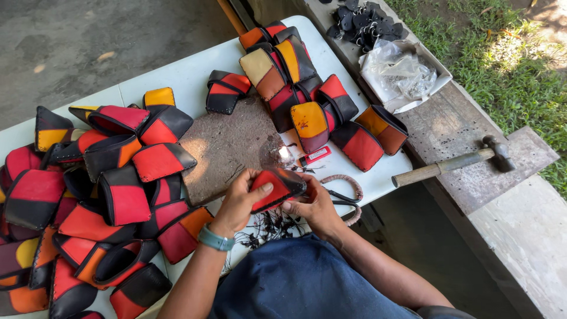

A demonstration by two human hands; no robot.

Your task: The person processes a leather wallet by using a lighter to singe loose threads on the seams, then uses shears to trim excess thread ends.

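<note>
Both hands are closed on one small red and black leather pouch point(276, 188), held just above the near edge of the white table point(189, 77). The left hand point(239, 201) grips its left end, thumb laid across the red panel, with a teal band point(215, 239) around that wrist. The right hand point(313, 204) wraps the pouch's right end from underneath, fingers curled in; what the fingertips are doing there is hidden. Directly beneath the hands lies a scatter of dark thread trimmings point(269, 227) on the tabletop, and just to the right a pair of scissors point(342, 198) rests beside a loop of braided cord point(348, 183). Behind the pouch sits a flat brown stone slab point(227, 145), and beside it a small red lighter point(315, 156). To the left a big heap of finished pouches point(100, 195) in red, black, orange and yellow spills across the table, some overlapping the slab's left edge. A second, smaller pile of pouches point(307, 88) lies at the far side, touching the slab's far corner. Off the table to the right, a hammer point(455, 162) with a wooden handle lies on a concrete ledge point(520, 236); farther back are a crumpled clear plastic bag point(401, 74) and a cluster of dark leather pieces point(363, 23), with grass point(508, 65) beyond.
</note>
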